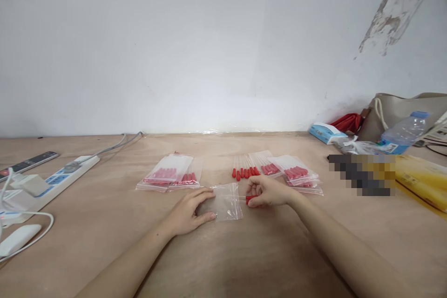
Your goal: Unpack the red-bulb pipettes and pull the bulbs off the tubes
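A small clear zip bag (226,202) lies flat in front of me. My left hand (192,212) rests on its left side, thumb and fingers spread apart. Just right of the bag's mouth, my right hand (267,191) pinches droppers with red rubber bulbs (250,199); their clear stems point left at the bag, and their number is partly hidden. Behind that hand, several loose red-bulbed droppers (244,172) lie side by side. Filled zip bags (164,172) are stacked to the left, and more filled bags (295,171) lie on the right.
At the left are a white power strip (66,179) with plugged-in chargers, a remote control (28,165) and a white cable. On the right I see a blue tissue pack (326,133), a plastic bottle (407,132), a beige bag (401,104) and yellow packaging (422,181). A wall stands behind the table.
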Available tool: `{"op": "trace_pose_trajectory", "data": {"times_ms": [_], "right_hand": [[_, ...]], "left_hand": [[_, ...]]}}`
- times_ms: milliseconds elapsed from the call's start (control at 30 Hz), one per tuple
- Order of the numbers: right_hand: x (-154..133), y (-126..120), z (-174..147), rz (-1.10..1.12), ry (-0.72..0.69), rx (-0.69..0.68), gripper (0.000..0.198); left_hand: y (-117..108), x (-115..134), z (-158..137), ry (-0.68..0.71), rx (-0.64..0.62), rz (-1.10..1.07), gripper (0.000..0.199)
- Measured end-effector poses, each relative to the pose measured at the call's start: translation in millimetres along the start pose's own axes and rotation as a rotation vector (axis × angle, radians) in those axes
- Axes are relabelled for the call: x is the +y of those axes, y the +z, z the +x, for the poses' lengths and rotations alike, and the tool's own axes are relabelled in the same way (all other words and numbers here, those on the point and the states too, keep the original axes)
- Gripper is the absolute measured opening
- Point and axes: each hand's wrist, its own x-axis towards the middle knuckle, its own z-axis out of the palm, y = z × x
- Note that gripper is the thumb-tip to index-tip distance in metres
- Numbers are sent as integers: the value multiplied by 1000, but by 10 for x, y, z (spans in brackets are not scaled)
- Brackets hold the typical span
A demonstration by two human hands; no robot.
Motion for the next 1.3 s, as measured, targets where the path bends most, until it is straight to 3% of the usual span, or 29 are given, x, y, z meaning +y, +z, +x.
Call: {"op": "trace_pose_trajectory", "data": {"times_ms": [167, 367, 500, 567, 633, 767, 867, 1133, 1300], "right_hand": [[76, -292, -29, 150, 36, 69, 22], [31, -606, -114, 361, 120, 353, 30], [65, -618, -42, 357, -81, 693, 34], [146, -519, 55, 197, -195, 889, 31], [248, -374, 160, -79, -313, 1003, 22], [423, -104, 305, -610, -577, 904, 22], [478, -18, 344, -854, -643, 792, 28], [467, 34, 340, -1065, -579, 616, 22], [418, 63, 277, -1135, -460, 637, 31]], "left_hand": [[-16, 55, -9, 24, 41, 109, 38], [-5, 113, 48, -54, 138, 166, 24], [25, 25, 82, -119, 233, 153, 22], [33, -20, 90, -157, 244, 153, 22], [34, -49, 97, -201, 237, 158, 22], [19, -59, 119, -279, 189, 151, 23], [2, -44, 134, -311, 149, 129, 17], [6, 27, 104, -252, 185, 12, 11], [-174, -144, 166, -327, 428, -31, 11]]}}
